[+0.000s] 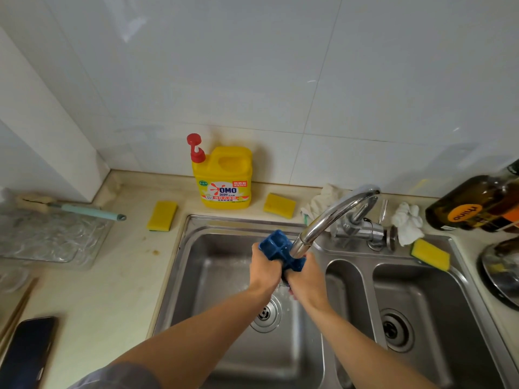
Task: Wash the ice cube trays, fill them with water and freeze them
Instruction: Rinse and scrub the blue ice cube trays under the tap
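- My left grip (262, 272) and right grip (304, 279) both clasp the blue ice cube tray (276, 247), held just under the tap (337, 211) spout.
- I judge the washing under way, only this one tray in sight; filling and freezing remain.
- Behind the tap, to its left, the yellow detergent jug (224, 181) reads "OMO".

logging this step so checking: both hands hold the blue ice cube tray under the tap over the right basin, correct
Not quite. The left hand and right hand do hold the blue ice cube tray under the tap, but over the left basin, not the right one. The head view shows it.
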